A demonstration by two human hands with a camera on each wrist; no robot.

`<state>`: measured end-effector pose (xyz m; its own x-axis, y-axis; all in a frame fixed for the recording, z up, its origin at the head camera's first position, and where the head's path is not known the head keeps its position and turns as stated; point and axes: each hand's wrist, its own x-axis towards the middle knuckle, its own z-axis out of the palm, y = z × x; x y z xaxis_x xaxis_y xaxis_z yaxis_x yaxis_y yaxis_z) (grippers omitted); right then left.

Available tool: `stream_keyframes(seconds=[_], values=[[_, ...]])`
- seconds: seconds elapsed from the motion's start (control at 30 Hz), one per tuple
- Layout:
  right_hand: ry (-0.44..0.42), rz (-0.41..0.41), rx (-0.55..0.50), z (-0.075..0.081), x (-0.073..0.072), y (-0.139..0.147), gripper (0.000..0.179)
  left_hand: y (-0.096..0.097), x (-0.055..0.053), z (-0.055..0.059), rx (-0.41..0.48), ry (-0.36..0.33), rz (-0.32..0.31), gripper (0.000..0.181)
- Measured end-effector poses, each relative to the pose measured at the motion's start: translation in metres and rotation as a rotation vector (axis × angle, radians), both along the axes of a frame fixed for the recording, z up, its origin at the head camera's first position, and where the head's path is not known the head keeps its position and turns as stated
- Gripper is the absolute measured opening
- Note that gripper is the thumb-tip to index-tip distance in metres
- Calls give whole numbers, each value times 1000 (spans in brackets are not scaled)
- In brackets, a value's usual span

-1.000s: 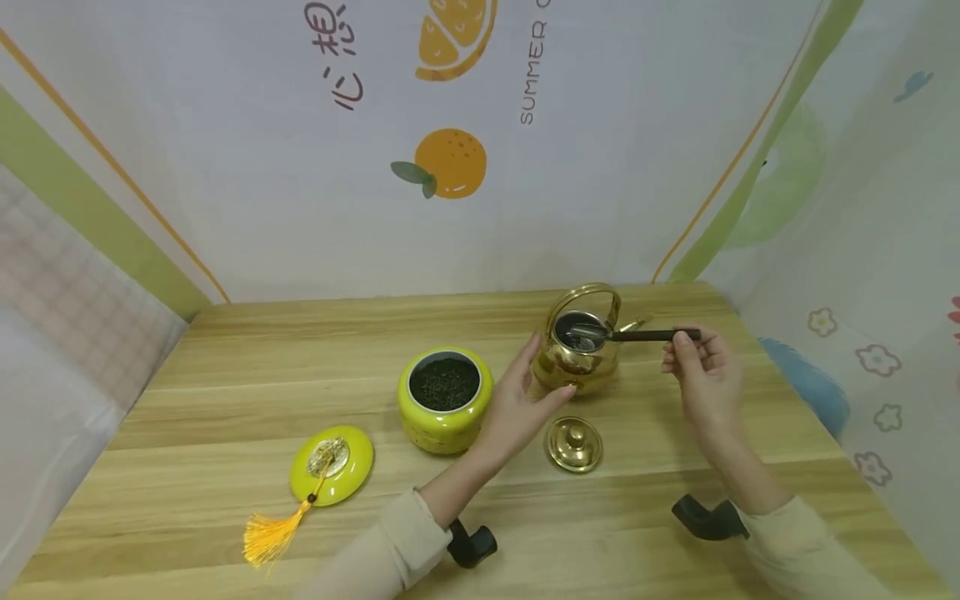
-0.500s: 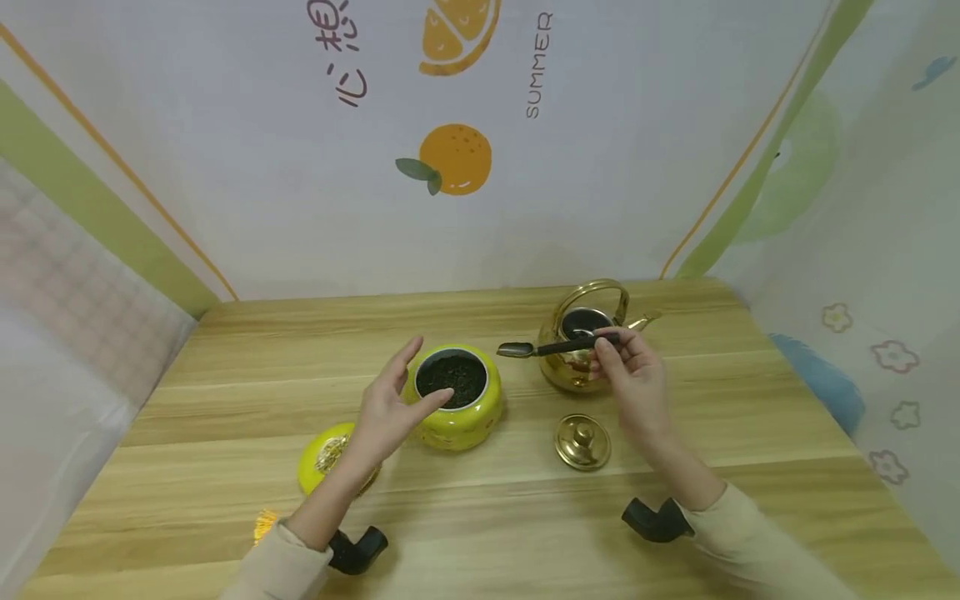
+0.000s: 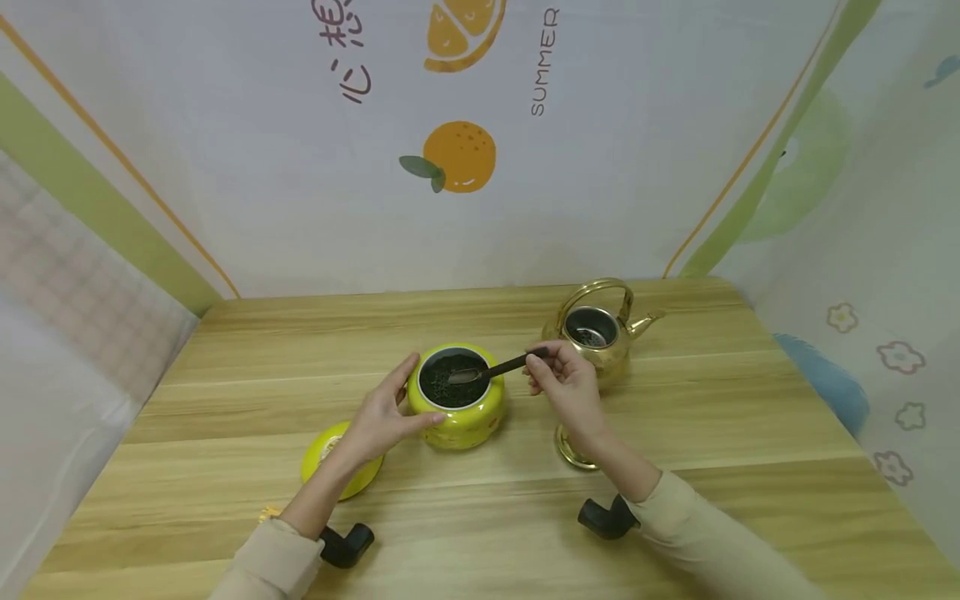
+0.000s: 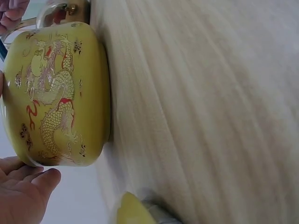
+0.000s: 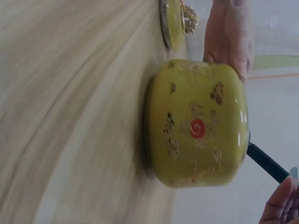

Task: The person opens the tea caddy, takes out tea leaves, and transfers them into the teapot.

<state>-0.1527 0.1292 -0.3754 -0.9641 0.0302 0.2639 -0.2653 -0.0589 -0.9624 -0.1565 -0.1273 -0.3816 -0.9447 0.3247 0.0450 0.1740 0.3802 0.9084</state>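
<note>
A yellow tea caddy (image 3: 461,427), full of dark tea leaves, stands uncovered on the wooden table. My left hand (image 3: 381,422) holds it from the left, thumb along the front and fingers round the far side. Between thumb and fingers my right hand (image 3: 572,390) pinches the dark handle of a tea scoop (image 3: 510,364). The scoop's metal head lies over the leaves inside the caddy's mouth. In the left wrist view the caddy wall (image 4: 56,98) bears a dragon pattern; the right wrist view shows the scoop's handle (image 5: 267,163) rising from the rim.
Behind my right hand stands a gold teapot (image 3: 611,360), uncovered, with some leaves inside. Its gold lid (image 3: 572,454) lies partly under my right forearm. The caddy's yellow lid (image 3: 358,483) with an orange tassel is at left, partly behind my left wrist.
My left hand has left the teapot and moved left to the caddy. My right hand has carried the scoop from the teapot's mouth left to the caddy's mouth.
</note>
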Motion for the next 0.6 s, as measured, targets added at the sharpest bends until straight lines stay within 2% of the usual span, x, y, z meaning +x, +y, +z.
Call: stream_keyframes(seconds=[0.17, 0.43, 0.6], values=[[-17, -3, 73, -3, -4, -9, 15, 0, -1, -4, 21, -7, -3, 96], [20, -25, 234, -2, -8, -18, 13, -1, -1, -6, 26, -2, -6, 96], [26, -35, 313, 12, -1, -26, 11, -1, -1, -6, 28, 4, -7, 96]])
